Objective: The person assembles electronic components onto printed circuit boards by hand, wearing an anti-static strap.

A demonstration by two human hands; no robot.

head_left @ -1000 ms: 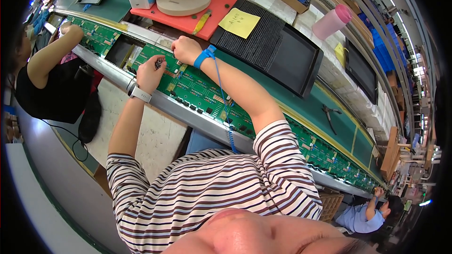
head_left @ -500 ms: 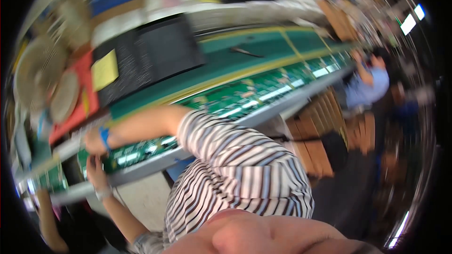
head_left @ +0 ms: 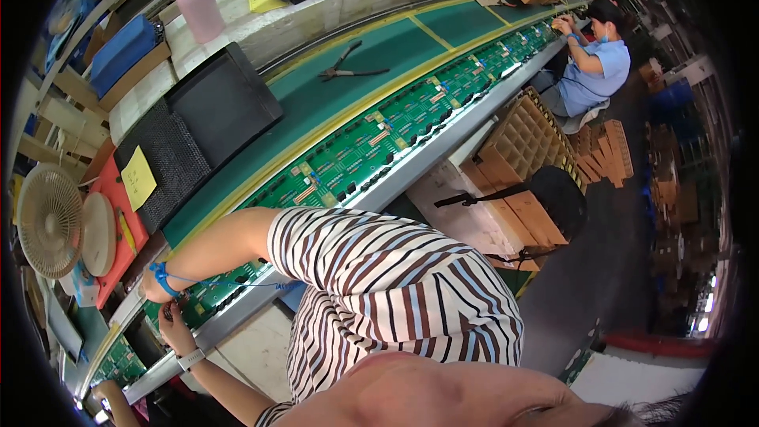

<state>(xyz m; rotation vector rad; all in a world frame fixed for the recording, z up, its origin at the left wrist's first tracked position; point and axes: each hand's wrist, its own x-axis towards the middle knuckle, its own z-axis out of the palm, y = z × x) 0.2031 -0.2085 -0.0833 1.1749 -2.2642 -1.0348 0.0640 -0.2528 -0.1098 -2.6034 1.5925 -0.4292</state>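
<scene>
My left hand [head_left: 175, 330], with a pale band at its wrist, is at the left end of the line of green circuit boards [head_left: 332, 160]. Its fingers are curled together near a small dark piece at the board's edge; what they pinch I cannot make out. Just beyond it my right hand [head_left: 152, 286] reaches over the same board, a blue wrist strap [head_left: 164, 281] with a thin cord on its wrist. The right fingers are mostly hidden. Black parts line the boards' edges.
Pliers [head_left: 352, 66] lie on the green belt. Beyond are black trays [head_left: 224, 107], a pink bottle [head_left: 197, 6] and a fan [head_left: 50, 220]. Another person [head_left: 597, 62] works at the far right; another person's hand [head_left: 105, 390] shows lower left. A divided cardboard box [head_left: 526, 142] stands right.
The view has turned and steadied, so the line now runs more steeply. Both my hands stay close together at the left-end board.
</scene>
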